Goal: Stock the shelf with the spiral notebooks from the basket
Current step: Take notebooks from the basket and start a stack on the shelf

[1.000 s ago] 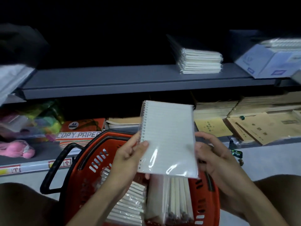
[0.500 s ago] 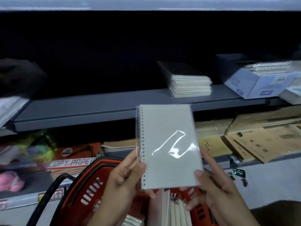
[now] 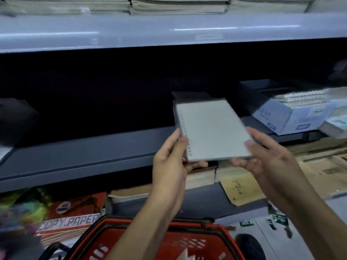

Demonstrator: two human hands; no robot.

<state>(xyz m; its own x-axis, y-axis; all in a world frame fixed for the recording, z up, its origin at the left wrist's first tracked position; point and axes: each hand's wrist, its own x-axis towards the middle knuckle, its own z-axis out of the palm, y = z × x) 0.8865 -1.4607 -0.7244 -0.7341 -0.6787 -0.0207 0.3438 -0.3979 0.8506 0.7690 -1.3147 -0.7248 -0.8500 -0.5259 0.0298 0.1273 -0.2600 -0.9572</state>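
Note:
Both hands hold a white spiral notebook point(image 3: 212, 130) in clear wrap, tilted nearly flat over the front of the grey middle shelf point(image 3: 93, 147). My left hand point(image 3: 170, 158) grips its spiral edge, thumb on top. My right hand point(image 3: 262, 152) pinches the near right corner. The notebook's far end hides most of a dark-topped stack of notebooks point(image 3: 189, 95) standing on the shelf. The red basket point(image 3: 169, 241) sits below, with a few white notebook edges point(image 3: 185, 255) showing at the bottom.
A blue-white box of notebooks point(image 3: 285, 117) stands on the shelf to the right. An upper shelf point(image 3: 169, 30) carries paper stacks. Below lie brown envelopes point(image 3: 319, 166), a copy-paper ream point(image 3: 75, 211) and coloured items point(image 3: 20, 207) at the left.
The notebook rose from above the basket to shelf height and tipped from upright to nearly flat, moving toward the stack. The view tilted upward.

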